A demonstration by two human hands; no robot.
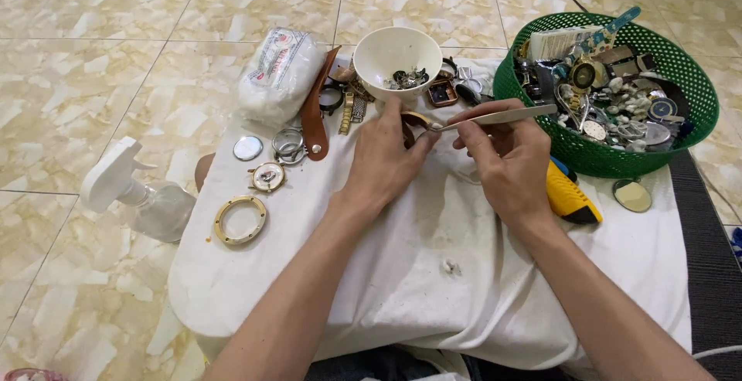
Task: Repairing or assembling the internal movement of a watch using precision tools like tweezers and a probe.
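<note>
white cloth (433, 273) under hands: left (384, 153) pinches watch part (415, 120), right (506, 157) angles tweezers (502, 117).

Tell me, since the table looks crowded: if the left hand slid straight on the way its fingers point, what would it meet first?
Probably the white bowl, just beyond the left hand; depth is unclear.

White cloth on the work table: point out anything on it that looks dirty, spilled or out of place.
The white cloth carries greyish smudges around its middle, plus a small crumpled scrap lying loose there. The spray bottle lies tipped on its side on the floor beside the table.
</note>
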